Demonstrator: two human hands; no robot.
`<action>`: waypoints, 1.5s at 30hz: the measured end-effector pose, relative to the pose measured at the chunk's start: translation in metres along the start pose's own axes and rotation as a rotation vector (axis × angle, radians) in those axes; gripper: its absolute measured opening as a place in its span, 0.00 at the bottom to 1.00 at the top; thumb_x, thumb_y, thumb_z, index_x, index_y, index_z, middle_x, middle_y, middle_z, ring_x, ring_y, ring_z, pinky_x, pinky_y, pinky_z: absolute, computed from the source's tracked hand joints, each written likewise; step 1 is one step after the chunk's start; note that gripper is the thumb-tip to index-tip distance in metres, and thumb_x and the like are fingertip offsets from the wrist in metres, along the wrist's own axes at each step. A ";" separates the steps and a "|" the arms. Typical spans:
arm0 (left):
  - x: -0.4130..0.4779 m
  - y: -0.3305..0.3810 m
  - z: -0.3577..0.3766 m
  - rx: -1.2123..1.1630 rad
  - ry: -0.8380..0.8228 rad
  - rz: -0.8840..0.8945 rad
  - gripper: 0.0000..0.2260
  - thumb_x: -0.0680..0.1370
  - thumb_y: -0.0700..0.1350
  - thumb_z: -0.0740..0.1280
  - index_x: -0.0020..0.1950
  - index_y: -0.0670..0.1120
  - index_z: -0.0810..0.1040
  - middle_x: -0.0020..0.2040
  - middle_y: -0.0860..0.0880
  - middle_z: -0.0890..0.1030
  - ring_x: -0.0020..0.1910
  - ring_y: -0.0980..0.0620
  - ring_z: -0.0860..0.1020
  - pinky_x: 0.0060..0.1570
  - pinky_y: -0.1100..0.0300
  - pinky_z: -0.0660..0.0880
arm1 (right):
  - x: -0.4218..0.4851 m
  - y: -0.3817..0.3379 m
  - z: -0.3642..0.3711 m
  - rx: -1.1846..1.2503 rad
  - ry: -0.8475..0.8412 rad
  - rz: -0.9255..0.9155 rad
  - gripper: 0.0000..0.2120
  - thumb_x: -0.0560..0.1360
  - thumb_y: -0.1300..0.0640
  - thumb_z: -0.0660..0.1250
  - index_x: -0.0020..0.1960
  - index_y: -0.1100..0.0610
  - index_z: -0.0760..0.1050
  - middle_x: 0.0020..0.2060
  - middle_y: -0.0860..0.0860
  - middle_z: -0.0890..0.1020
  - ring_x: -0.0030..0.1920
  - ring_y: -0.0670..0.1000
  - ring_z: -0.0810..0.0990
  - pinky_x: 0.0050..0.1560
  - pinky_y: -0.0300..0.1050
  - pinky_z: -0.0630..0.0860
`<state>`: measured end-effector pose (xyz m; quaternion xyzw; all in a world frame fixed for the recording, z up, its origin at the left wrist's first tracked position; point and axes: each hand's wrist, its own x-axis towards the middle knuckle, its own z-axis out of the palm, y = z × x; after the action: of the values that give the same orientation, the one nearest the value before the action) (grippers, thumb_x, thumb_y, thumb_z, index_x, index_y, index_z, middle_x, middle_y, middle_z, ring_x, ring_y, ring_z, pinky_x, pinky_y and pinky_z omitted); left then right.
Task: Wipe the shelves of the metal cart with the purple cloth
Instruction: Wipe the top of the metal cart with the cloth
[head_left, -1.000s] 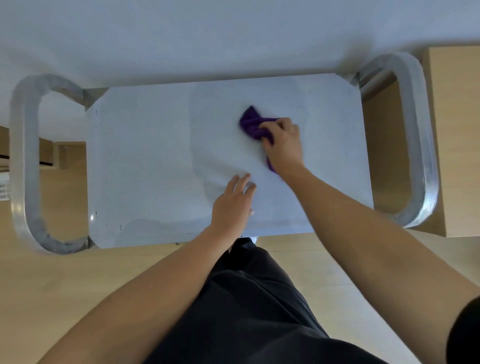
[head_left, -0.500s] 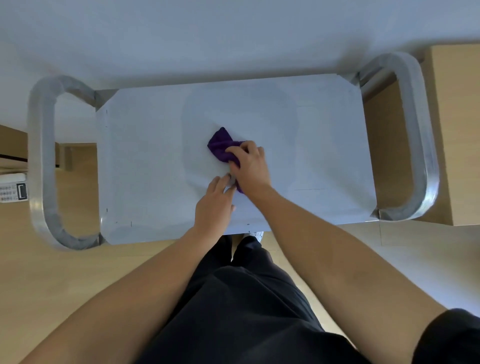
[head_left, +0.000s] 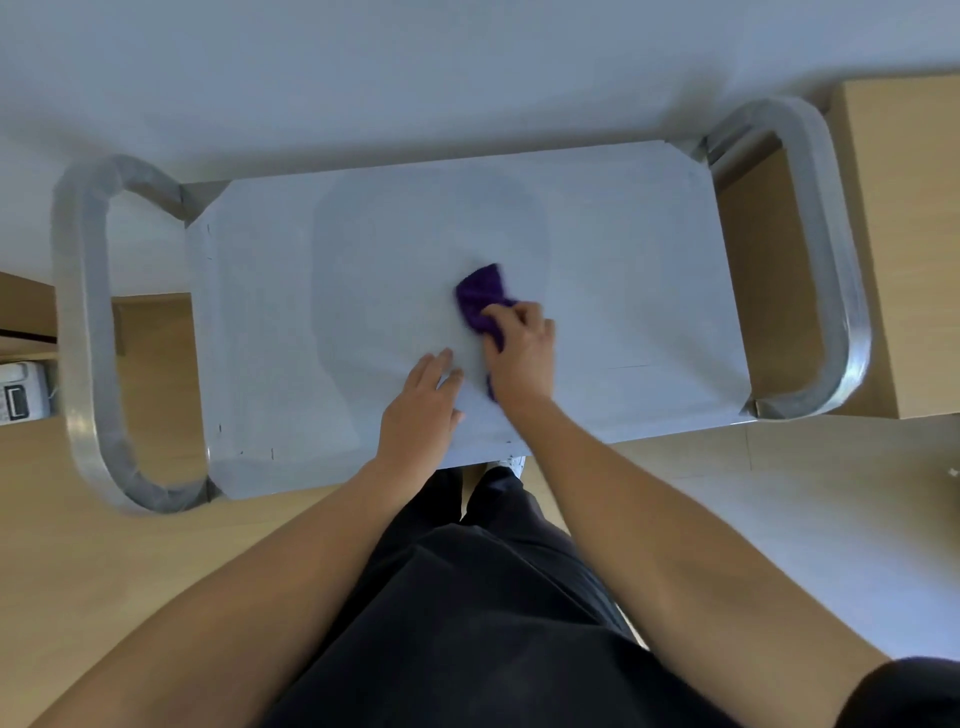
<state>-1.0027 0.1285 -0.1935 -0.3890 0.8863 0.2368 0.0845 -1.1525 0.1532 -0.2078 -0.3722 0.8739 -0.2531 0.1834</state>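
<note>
My right hand (head_left: 522, 353) clamped on bunched purple cloth (head_left: 480, 299), pressing it onto top shelf (head_left: 291, 322) of grey metal cart with looped tube handles (head_left: 85, 332), slightly right of shelf centre. Cloth pokes out ahead of fingers, small bit shows under palm. My left hand (head_left: 421, 410) flat, fingers spread loose, holding nothing, resting on shelf just beside right wrist. Lower shelves hidden, probably under top one. Pale wooden cabinet (head_left: 904, 249) beside cart's right end.

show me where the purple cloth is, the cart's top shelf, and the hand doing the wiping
purple cloth (head_left: 480, 296): head view, bunched part ahead of the fingers.
top shelf (head_left: 639, 270): head view, bare metal surface.
right hand (head_left: 522, 349): head view, back of hand.
</note>
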 end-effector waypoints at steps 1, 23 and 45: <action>0.000 -0.003 0.000 0.002 0.006 0.009 0.22 0.73 0.42 0.74 0.66 0.44 0.75 0.74 0.47 0.68 0.73 0.45 0.67 0.44 0.53 0.81 | -0.007 -0.009 0.005 -0.002 -0.034 -0.045 0.16 0.73 0.63 0.68 0.60 0.54 0.80 0.57 0.56 0.75 0.55 0.61 0.71 0.50 0.50 0.75; 0.024 -0.036 -0.016 0.125 0.014 0.114 0.23 0.72 0.46 0.74 0.65 0.42 0.75 0.72 0.48 0.70 0.69 0.45 0.70 0.44 0.54 0.81 | 0.069 -0.041 0.015 -0.021 -0.123 -0.222 0.14 0.74 0.60 0.69 0.59 0.54 0.81 0.55 0.56 0.76 0.55 0.58 0.73 0.52 0.45 0.72; 0.041 -0.037 -0.024 0.098 0.061 0.117 0.20 0.69 0.50 0.75 0.58 0.45 0.78 0.67 0.50 0.75 0.65 0.49 0.74 0.40 0.57 0.80 | 0.123 -0.049 0.019 -0.026 -0.014 -0.107 0.15 0.73 0.61 0.67 0.59 0.54 0.80 0.55 0.59 0.75 0.55 0.63 0.73 0.55 0.53 0.74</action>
<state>-1.0027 0.0681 -0.1996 -0.3389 0.9201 0.1859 0.0625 -1.1966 0.0269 -0.2110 -0.4223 0.8548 -0.2485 0.1709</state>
